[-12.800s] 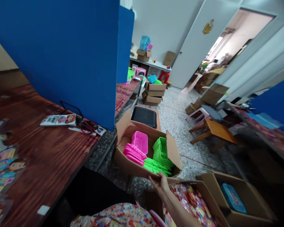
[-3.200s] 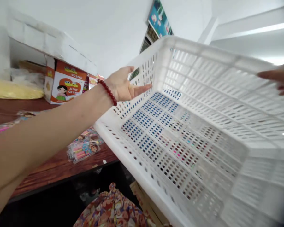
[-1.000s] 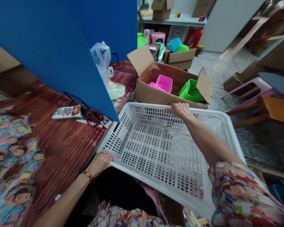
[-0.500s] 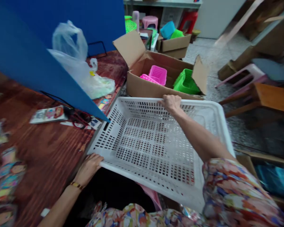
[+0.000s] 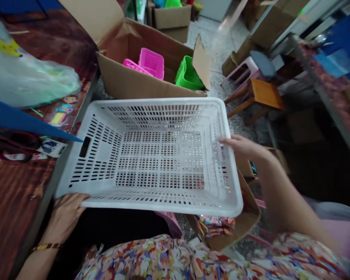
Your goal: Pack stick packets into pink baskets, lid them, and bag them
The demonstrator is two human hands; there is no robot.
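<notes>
A large white plastic basket (image 5: 160, 149) with slotted walls and a grid floor spans the middle of the head view, and nothing lies in it. My left hand (image 5: 68, 210) is closed on its near left corner, thumb and fingers at the rim. On the right side, my right hand (image 5: 240, 146) reaches over the short rim, fingers hooked inside the wall. That hand is somewhat smeared by motion. The basket's left end meets the edge of the wooden table (image 5: 20, 194), where the tip of a blue panel (image 5: 46, 128) overlaps the rim.
Beyond the basket stands an open cardboard box (image 5: 128, 83) with pink baskets (image 5: 151, 64) and green baskets (image 5: 188, 74). A box of colourful packets (image 5: 217, 225) sits below the near right corner. A wooden stool (image 5: 265, 93) is at right; scissors (image 5: 14, 144) and a plastic bag (image 5: 32, 77) lie left.
My right hand has gone from the basket's far long rim to its right short rim. My left hand still holds the near left corner. The view has shifted right and the basket sits more level.
</notes>
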